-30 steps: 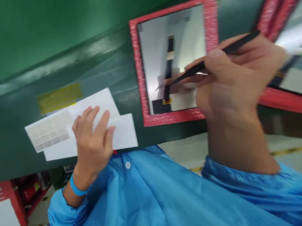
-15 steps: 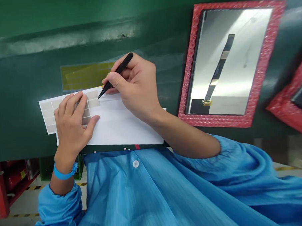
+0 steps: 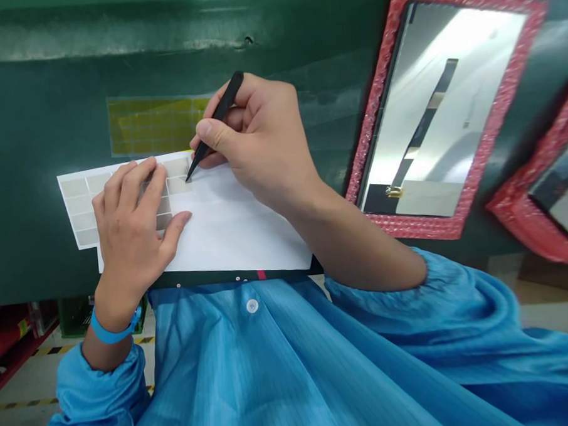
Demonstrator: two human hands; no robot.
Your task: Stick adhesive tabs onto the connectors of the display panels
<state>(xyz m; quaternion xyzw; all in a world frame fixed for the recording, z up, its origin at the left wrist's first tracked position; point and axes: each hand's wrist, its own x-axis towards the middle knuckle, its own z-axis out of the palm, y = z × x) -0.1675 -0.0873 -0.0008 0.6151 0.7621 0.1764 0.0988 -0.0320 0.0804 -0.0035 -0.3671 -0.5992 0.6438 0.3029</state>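
Observation:
My left hand (image 3: 131, 216) lies flat with its fingers stretched out over a sheet of grey rectangular stickers (image 3: 75, 204), pressing it down. My right hand (image 3: 266, 138) grips a pair of black tweezers (image 3: 219, 112) like a pen. The tweezer tips touch the corner of a grey sticker at the sheet's right end; that corner looks slightly lifted and darker. Under the sticker sheet is white paper (image 3: 247, 230). Part of the sticker sheet is hidden by my left hand.
Behind the paper lies a yellow transparent sheet (image 3: 153, 127) marked in a grid. To the right, a display panel (image 3: 431, 137) with a dark flex cable rests in a pink bubble-wrap frame (image 3: 414, 226). Another wrapped panel (image 3: 560, 188) is at the far right, on the green mat (image 3: 21, 136).
The view has shifted slightly. The tweezer tips stay at the sticker's edge, its corner now looking darker and a little raised, and the tweezers stand somewhat steeper. My left hand holds its place.

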